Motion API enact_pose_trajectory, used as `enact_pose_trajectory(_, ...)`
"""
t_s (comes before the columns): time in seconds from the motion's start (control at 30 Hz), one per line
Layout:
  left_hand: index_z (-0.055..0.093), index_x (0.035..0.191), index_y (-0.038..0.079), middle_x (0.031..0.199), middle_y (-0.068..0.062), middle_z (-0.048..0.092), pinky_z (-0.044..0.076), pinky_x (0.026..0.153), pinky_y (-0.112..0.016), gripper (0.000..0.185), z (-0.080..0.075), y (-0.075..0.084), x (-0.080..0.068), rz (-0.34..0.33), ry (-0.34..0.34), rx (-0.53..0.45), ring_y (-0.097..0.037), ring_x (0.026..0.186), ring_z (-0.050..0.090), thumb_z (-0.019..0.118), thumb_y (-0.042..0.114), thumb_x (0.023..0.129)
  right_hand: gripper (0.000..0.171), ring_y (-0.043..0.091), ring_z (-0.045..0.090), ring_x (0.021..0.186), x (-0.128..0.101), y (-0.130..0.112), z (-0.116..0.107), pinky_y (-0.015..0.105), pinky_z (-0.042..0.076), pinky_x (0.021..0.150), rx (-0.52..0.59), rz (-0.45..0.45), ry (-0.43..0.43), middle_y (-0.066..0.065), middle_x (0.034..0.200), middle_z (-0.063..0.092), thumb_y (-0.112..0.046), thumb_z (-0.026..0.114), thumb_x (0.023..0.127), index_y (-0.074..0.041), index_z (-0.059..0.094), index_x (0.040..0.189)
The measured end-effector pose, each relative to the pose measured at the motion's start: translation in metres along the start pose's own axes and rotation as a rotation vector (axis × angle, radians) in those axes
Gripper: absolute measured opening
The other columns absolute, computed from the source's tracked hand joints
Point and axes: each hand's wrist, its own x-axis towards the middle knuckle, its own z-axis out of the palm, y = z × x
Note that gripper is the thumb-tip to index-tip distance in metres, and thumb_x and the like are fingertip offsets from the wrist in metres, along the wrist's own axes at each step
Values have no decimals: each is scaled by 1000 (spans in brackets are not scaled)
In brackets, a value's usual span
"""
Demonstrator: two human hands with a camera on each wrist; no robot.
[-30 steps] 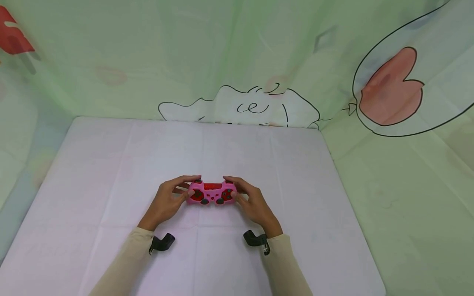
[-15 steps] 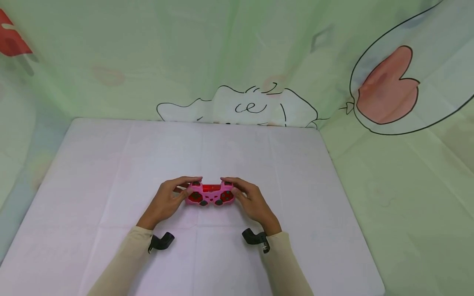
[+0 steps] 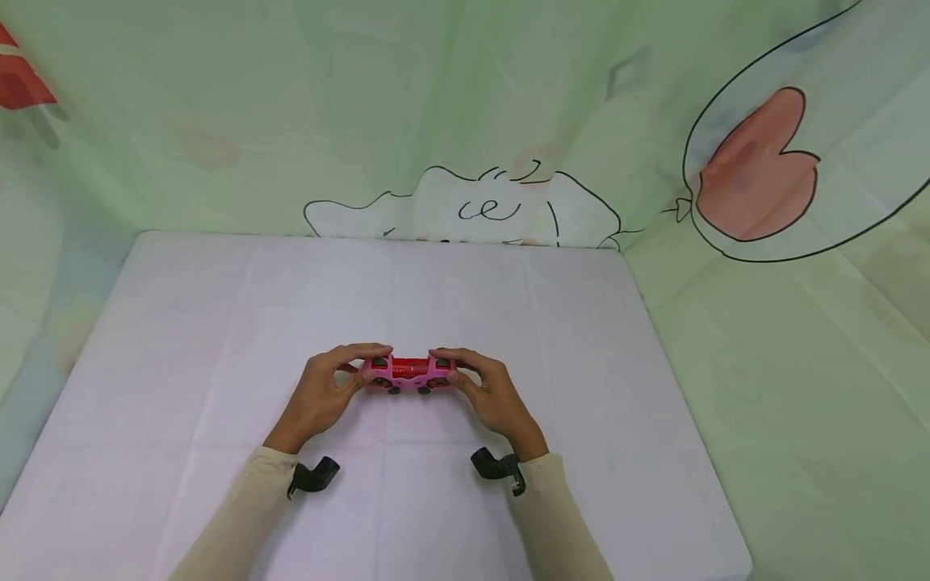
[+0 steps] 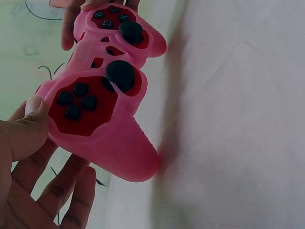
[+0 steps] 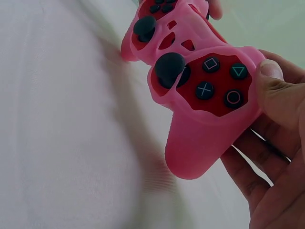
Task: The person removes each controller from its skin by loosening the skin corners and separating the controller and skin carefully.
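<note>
A game controller [image 3: 410, 368] with red body and pink silicone cover is held between both hands over the middle of the white table. My left hand [image 3: 324, 395] pinches its left end, thumb on the cover beside the directional buttons [image 4: 72, 101] and fingers behind. At the other end my right hand [image 3: 496, 395] grips likewise, its thumb next to the symbol buttons [image 5: 218, 82]. Two black thumbsticks [image 5: 169, 69] stand out on the face. In the head view the red top edge faces the camera; the grips point down near the tabletop, and contact with it cannot be told.
The white-covered table [image 3: 218, 339] spreads around the hands. Behind it hangs a green cloth [image 3: 327, 97] with line drawings, and a balloon drawing with a heart [image 3: 756, 169] is at the right. Black wrist cameras [image 3: 314, 474] sit on both cuffs.
The controller has tipped, so its buttoned face is foreshortened and its top edge shows more in the head view. Both hands keep their hold. The whole view has shifted slightly.
</note>
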Motion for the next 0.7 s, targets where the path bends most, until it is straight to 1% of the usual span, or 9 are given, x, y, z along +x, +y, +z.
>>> enact_pose_trajectory(0.1,72,138,22,141,7,71,57,99,-43,35,1,-1,0,-7,-2,-3,-19,134,64,71,21,102,37,19,58,143,0,1,0,48,44,121,-2,6,-6,-5,146,68,-19,63,106,-23,68,142)
enact_pose_trajectory(0.17,72,138,23,141,7,71,57,99,-44,36,1,-1,0,-9,-2,-2,-18,135,64,72,21,102,37,20,60,141,0,1,0,49,45,120,-1,8,-11,-4,145,68,-19,63,106,-23,68,142)
enact_pose_trajectory(0.3,73,136,24,137,7,73,58,98,-44,34,1,-1,0,-4,-2,9,-18,132,65,73,23,102,38,20,63,136,0,0,-1,52,48,117,4,15,-20,-4,145,68,-21,66,104,-25,67,142)
enact_pose_trajectory(0.47,74,135,25,134,6,75,58,98,-47,35,1,0,1,-12,-18,28,-20,129,67,75,25,100,46,19,60,141,0,0,0,52,45,120,-27,12,-46,-5,148,66,-23,69,103,-26,63,149)
enact_pose_trajectory(0.6,73,137,27,133,6,75,57,99,-48,38,1,1,-1,-16,-42,64,-20,126,68,76,28,99,50,19,60,141,0,-2,-1,53,44,121,-37,6,-66,-5,147,67,-23,71,101,-20,62,150)
enact_pose_trajectory(0.7,73,136,27,132,7,76,57,99,-48,39,1,2,-2,2,-42,88,-20,124,69,77,27,97,49,19,60,141,0,-3,0,53,44,121,-29,10,-73,-5,146,68,-23,72,100,-17,64,148)
